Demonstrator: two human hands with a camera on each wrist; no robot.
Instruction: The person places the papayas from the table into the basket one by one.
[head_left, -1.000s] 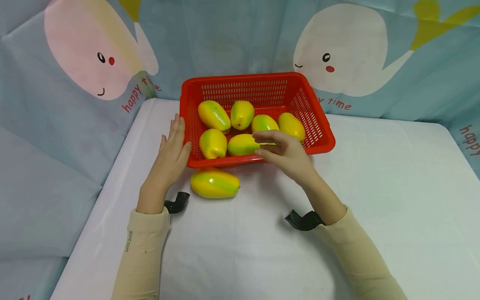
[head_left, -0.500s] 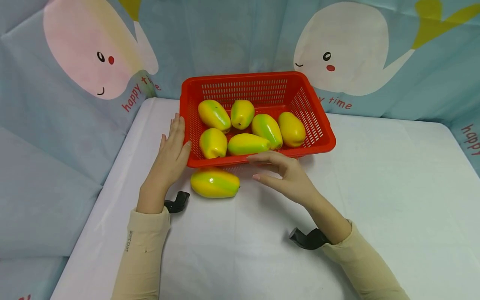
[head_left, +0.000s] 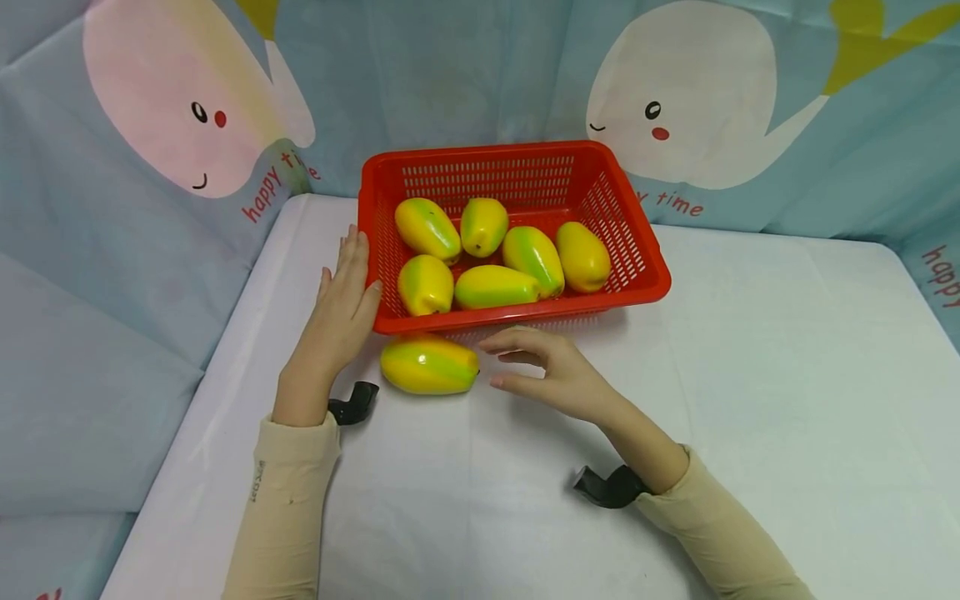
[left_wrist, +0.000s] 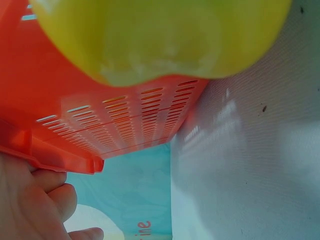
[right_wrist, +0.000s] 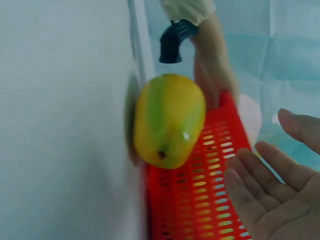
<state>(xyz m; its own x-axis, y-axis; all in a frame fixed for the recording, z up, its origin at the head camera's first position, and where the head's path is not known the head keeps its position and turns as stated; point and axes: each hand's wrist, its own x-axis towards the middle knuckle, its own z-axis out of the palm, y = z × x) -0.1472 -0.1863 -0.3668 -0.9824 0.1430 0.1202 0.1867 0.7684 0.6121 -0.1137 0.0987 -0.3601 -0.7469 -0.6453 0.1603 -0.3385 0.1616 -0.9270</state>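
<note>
A yellow-green mango [head_left: 429, 365] lies on the table just in front of a red plastic basket [head_left: 517, 315]. Inside the basket lie several similar mangoes [head_left: 424, 228]. My left hand [head_left: 337, 304] rests with straight fingers along the basket's left rim, and in the left wrist view its fingers [left_wrist: 47, 200] touch that rim from outside. My right hand [head_left: 551, 371] hovers to the right of the loose mango, fingers loosely bent and thumb apart, holding nothing. In the right wrist view the mango [right_wrist: 169, 122] stands clear of the right hand's fingers [right_wrist: 245, 185].
A white cloth [head_left: 780, 400] covers the table. Behind and to the left hangs a light blue curtain [head_left: 450, 75] printed with whales, close to the basket's back. Black curved camera mounts [head_left: 611, 487] stick out at both wrists.
My right hand has drawn back from over the basket and come down in front of it, beside the loose mango. The left hand, basket and mangoes stay put.
</note>
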